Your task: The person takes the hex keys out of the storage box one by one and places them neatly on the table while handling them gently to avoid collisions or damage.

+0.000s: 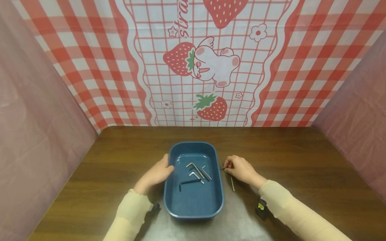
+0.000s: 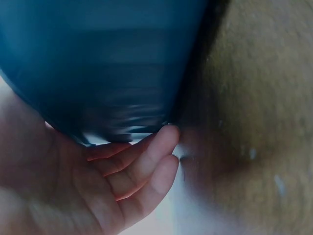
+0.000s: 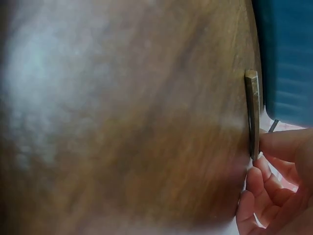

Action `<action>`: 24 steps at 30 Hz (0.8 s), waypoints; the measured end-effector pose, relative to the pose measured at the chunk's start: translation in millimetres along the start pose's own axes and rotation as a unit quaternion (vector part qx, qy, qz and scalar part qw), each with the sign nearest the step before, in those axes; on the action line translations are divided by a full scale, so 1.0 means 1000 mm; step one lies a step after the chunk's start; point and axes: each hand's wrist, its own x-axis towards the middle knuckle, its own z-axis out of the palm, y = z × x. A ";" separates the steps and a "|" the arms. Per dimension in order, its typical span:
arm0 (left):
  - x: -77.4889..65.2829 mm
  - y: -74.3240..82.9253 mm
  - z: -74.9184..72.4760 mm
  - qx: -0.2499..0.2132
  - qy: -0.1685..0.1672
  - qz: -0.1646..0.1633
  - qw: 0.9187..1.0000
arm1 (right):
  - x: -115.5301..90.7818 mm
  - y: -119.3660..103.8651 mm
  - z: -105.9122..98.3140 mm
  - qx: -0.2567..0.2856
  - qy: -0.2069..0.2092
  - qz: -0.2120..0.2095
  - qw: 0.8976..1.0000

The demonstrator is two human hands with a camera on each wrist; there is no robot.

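Observation:
A deep blue rectangular tray (image 1: 194, 204) stands on the table, with several L-shaped hex keys inside, among them a black one (image 1: 188, 182) and a brass-coloured one (image 1: 197, 169). My left hand (image 1: 156, 172) holds the tray's left side, its thumb over the rim and its fingers along the outer wall (image 2: 107, 58). Just right of the tray, my right hand (image 1: 241, 169) pinches a bronze-coloured hex key (image 3: 253, 112) between thumb and fingertips. The key's long arm points toward me, close over the tabletop; its bend is hidden by the fingers.
The brown wooden table (image 1: 120, 150) extends to both sides of the tray. A strawberry-print checked cloth (image 1: 208, 67) hangs behind its far edge, and pink cloth (image 1: 45, 100) hangs at the sides. A small dark device (image 1: 261, 209) sits at the right wrist.

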 end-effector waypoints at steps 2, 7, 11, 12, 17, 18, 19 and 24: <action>0.000 0.000 -0.001 -0.004 -0.002 -0.004 1.000 | 0.000 0.000 0.001 0.000 0.002 -0.004 1.000; 0.001 0.000 -0.001 -0.006 -0.004 -0.009 1.000 | 0.000 0.000 0.002 -0.002 0.004 -0.011 1.000; 0.001 0.001 -0.001 -0.006 -0.003 -0.007 1.000 | 0.000 -0.001 0.002 -0.005 0.003 -0.010 1.000; 0.001 0.001 -0.001 -0.006 -0.003 -0.007 1.000 | 0.000 -0.001 0.002 -0.005 0.003 -0.008 1.000; 0.001 0.001 0.000 -0.007 -0.006 -0.010 1.000 | -0.001 -0.001 0.004 -0.005 -0.001 -0.003 1.000; 0.001 0.001 0.000 -0.007 -0.006 -0.010 1.000 | -0.001 -0.001 0.004 -0.005 -0.001 -0.003 1.000; 0.001 0.000 0.000 -0.008 -0.007 -0.010 1.000 | -0.001 -0.001 0.004 -0.005 -0.001 -0.004 1.000; 0.001 0.000 0.000 -0.011 -0.006 -0.007 1.000 | 0.000 -0.001 0.003 -0.005 -0.002 -0.008 1.000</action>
